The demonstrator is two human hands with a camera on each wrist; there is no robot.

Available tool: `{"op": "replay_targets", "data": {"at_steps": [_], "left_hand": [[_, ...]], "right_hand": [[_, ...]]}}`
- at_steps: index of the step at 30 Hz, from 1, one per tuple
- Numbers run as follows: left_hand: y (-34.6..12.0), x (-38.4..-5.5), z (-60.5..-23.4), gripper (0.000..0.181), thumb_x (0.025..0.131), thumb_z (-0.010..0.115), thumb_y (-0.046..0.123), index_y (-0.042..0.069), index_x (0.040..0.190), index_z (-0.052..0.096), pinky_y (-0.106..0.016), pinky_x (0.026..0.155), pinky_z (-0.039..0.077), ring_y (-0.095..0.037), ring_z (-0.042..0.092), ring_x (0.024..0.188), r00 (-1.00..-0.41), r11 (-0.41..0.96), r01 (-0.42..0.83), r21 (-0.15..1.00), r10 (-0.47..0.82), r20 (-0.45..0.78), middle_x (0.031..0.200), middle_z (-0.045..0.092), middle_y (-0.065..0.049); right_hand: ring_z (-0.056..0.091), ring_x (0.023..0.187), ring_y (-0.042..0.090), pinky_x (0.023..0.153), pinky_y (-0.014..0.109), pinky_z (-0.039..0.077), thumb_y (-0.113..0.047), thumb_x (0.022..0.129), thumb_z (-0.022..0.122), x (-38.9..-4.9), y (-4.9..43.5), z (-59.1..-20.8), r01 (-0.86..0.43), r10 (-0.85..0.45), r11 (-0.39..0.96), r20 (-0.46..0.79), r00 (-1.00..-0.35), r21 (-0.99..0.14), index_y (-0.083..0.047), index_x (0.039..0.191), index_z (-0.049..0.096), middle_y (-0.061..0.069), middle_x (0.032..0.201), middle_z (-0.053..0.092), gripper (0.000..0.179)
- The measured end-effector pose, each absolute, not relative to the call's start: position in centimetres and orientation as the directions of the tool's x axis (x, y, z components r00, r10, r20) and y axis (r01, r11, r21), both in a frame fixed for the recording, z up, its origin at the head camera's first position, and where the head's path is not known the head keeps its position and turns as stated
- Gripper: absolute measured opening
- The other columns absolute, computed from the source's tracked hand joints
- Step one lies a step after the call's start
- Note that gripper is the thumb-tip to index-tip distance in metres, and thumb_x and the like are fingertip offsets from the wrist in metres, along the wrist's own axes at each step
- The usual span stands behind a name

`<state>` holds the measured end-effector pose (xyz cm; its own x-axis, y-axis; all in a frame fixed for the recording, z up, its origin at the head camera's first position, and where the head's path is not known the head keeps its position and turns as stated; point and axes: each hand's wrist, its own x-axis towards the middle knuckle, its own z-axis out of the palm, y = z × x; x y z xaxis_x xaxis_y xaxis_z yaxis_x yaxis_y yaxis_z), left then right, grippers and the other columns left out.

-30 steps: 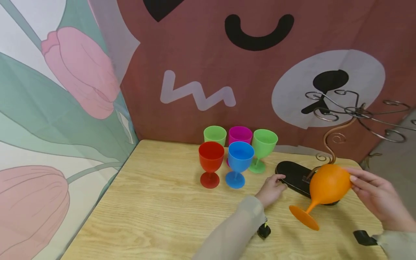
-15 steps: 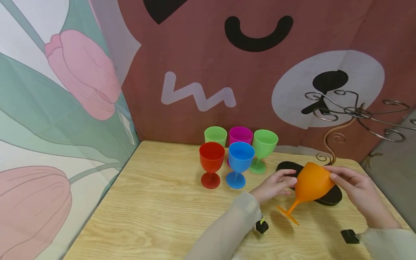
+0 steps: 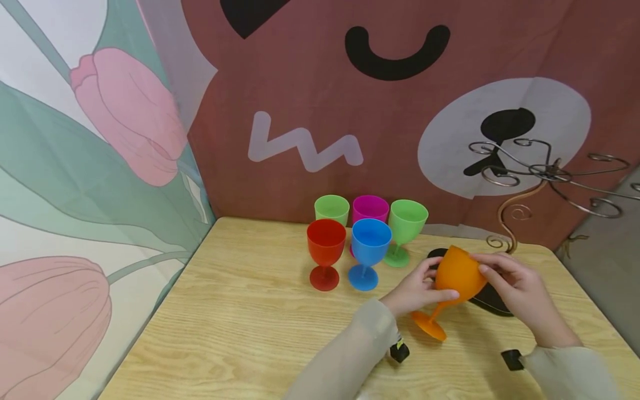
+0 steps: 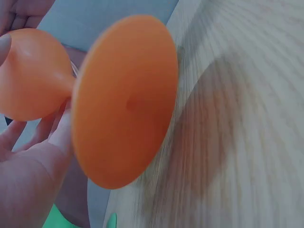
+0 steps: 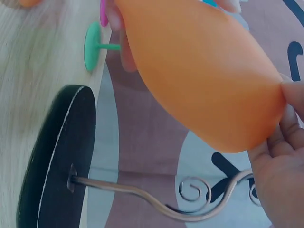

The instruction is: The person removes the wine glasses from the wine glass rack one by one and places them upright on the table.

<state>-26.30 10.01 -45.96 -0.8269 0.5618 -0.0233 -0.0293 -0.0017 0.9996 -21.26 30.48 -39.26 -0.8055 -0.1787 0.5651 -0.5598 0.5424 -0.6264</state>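
Observation:
An orange goblet [image 3: 459,273] is held tilted in both hands just above the table, its bowl up and its foot toward me. My left hand [image 3: 412,289] grips the lower bowl, thumb in front and fingers behind. At the rim, my right hand [image 3: 522,291] pinches the goblet from the right; in the right wrist view its thumb and fingers [image 5: 273,149] meet at the bowl's edge. The left wrist view shows the goblet's round foot [image 4: 126,102] apart from the wood, casting a shadow.
A wire stand [image 3: 507,216] with curled arms rises behind from a black base [image 3: 492,303]. Left of it stand a red goblet [image 3: 326,244], a blue goblet [image 3: 371,244], a magenta goblet [image 3: 370,206] and two green goblets [image 3: 407,219], upright on the wooden table [image 3: 240,311].
The orange goblet has moved left, away from the stand, with my right hand on it. My left hand has left the black base and now grips the bowl.

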Motion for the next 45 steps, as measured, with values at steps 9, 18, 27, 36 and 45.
{"op": "replay_targets", "data": {"at_steps": [9,18,27,36,45], "left_hand": [[9.6,-26.3,-46.8,0.076,0.091,0.078,0.030,0.032,0.154,0.035,-0.025,0.090,0.054,-0.004,0.057,0.112,-0.903,0.031,0.038,0.999,0.430,0.021,0.136,0.049,0.013],[9.1,-26.1,-46.6,0.073,0.091,0.079,0.031,0.034,0.151,0.038,-0.025,0.096,0.052,-0.007,0.052,0.122,-0.944,-0.023,0.074,0.997,0.321,0.077,0.143,0.045,0.016],[8.6,-26.2,-46.9,0.071,0.092,0.078,0.021,0.035,0.150,0.039,-0.024,0.101,0.049,-0.003,0.052,0.122,-0.945,-0.165,0.104,0.981,0.291,0.149,0.144,0.044,0.018],[8.4,-26.4,-47.4,0.072,0.093,0.074,0.010,0.034,0.151,0.038,-0.022,0.105,0.045,-0.004,0.049,0.128,-0.936,-0.211,0.170,0.962,0.270,0.225,0.146,0.046,0.017],[8.1,-26.7,-47.9,0.077,0.096,0.071,0.012,0.024,0.159,0.030,-0.028,0.110,0.042,-0.008,0.046,0.132,-0.927,-0.105,0.280,0.954,0.230,0.297,0.153,0.040,0.008]], "right_hand": [[0.055,0.120,0.001,0.095,0.007,0.044,0.013,0.092,0.065,-21.9,28.8,-40.4,-0.535,-0.073,0.456,0.569,-0.819,-0.711,0.010,0.114,0.070,-0.012,0.120,0.065,0.024],[0.050,0.127,-0.003,0.087,0.007,0.048,0.002,0.095,0.067,-22.1,27.5,-41.8,-0.398,0.036,0.338,0.434,-0.900,-0.853,-0.015,0.154,0.043,0.003,0.154,0.035,0.066],[0.053,0.114,-0.008,0.085,0.008,0.050,-0.016,0.099,0.067,-22.3,26.5,-42.8,-0.221,0.054,0.210,0.237,-0.970,-0.952,-0.017,0.161,0.025,0.007,0.150,0.039,0.076],[0.057,0.113,-0.005,0.086,0.012,0.052,-0.016,0.099,0.067,-22.8,25.4,-44.1,-0.193,-0.040,0.208,0.188,-0.981,-0.959,-0.013,0.151,0.038,-0.003,0.140,0.047,0.060],[0.050,0.117,-0.005,0.089,0.009,0.048,-0.021,0.098,0.069,-23.9,24.8,-44.5,-0.210,-0.041,0.295,0.207,-0.978,-0.932,-0.018,0.158,0.031,0.009,0.153,0.037,0.070]]}}
